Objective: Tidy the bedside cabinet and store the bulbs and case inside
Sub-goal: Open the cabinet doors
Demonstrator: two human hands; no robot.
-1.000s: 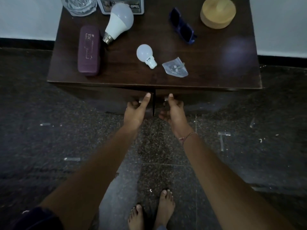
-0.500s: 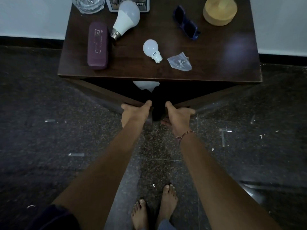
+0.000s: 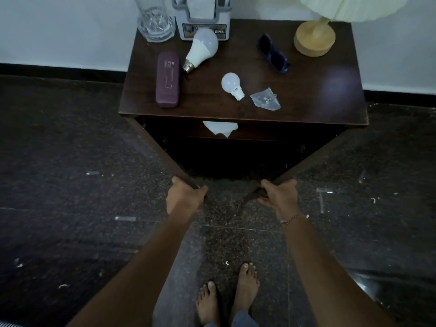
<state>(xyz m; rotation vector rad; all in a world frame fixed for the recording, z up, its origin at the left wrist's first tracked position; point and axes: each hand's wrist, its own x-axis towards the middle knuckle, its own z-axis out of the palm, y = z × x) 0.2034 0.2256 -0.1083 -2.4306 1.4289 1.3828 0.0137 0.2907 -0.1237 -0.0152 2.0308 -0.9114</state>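
Observation:
The dark wooden bedside cabinet point(image 3: 306, 107) stands against the wall with both doors swung wide. My left hand point(image 3: 182, 197) grips the edge of the left door point(image 3: 160, 152). My right hand point(image 3: 279, 197) grips the edge of the right door point(image 3: 313, 156). On the top lie a large white bulb point(image 3: 201, 49), a small white bulb point(image 3: 231, 84) and a maroon case point(image 3: 167, 79). A white paper point(image 3: 220, 129) shows on the inner shelf; the space below it is dark.
Also on the top are a glass point(image 3: 154, 18), a grey holder labelled OPEL point(image 3: 204, 24), blue sunglasses point(image 3: 273, 54), a clear plastic packet point(image 3: 265, 101) and a lamp with a wooden base point(image 3: 313, 38). My bare feet point(image 3: 226, 296) stand on the dark speckled floor.
Both doors went from shut to wide apart as my hands pulled them outward. The inner shelf with the white paper came into sight, and the view rose to show the lamp.

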